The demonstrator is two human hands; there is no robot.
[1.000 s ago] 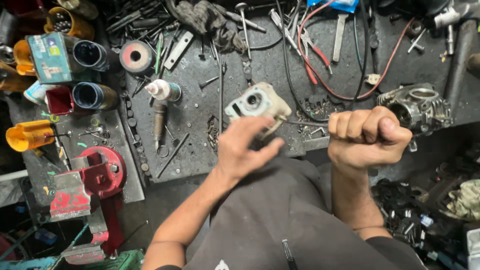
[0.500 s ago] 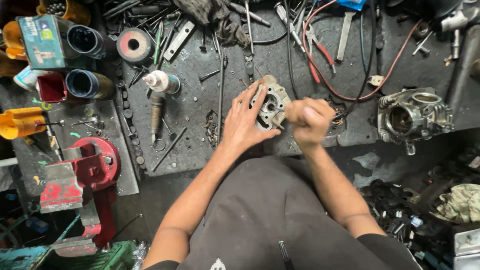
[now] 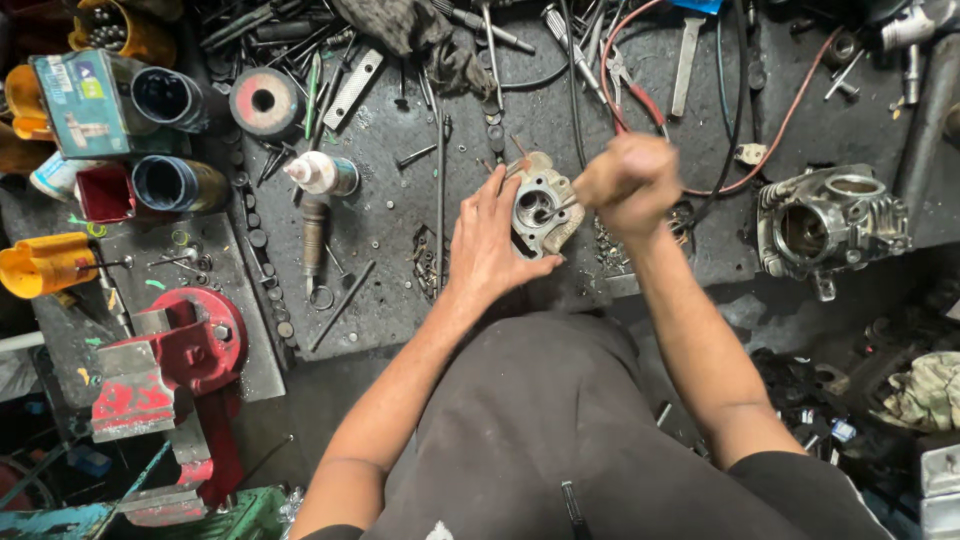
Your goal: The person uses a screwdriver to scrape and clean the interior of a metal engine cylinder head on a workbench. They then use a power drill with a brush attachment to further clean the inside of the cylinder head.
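From the head view we see our left hand (image 3: 492, 245) spread flat, fingers extended, steadying a small metal engine casting (image 3: 543, 207) on the dark bench (image 3: 400, 200) near its front edge. Our right hand (image 3: 628, 183) is a closed fist around a thin tool whose tip meets the casting's bore. We judge the work mid-way, since the tool is engaged. The casting's open bore faces up; its long axis runs away from us.
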